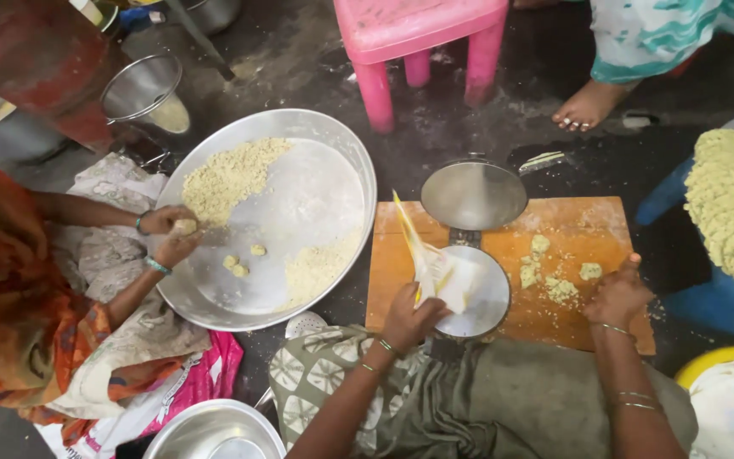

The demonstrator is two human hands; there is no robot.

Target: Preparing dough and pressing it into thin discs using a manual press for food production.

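— While the left hand (409,316) pinches that thin plastic sheet (435,270), where does the sheet sit?

— Lifted over the lower plate of the metal press (473,246), at the centre of the frame. The fingers are closed on its near edge. The press's upper plate is swung open toward the top.

— And the right hand (618,296)?

— Curled shut on the right edge of the wooden board (592,234); I cannot tell whether it holds anything. Dough bits (554,272) lie on the board between the press and that hand.

— What crowds the area?

— To the left, just beside the board, a large steel tray (299,195) with crumbly dough. Another person's hands (172,234) at its left rim are pressed together around a small dough ball. A pink stool (418,42) stands at upper centre, a bare foot (586,106) at upper right. Pressed rounds (728,204) are stacked at the right edge, above a blue seat (711,302). A steel bowl (214,429) sits lower left, a sieve (142,85) upper left.
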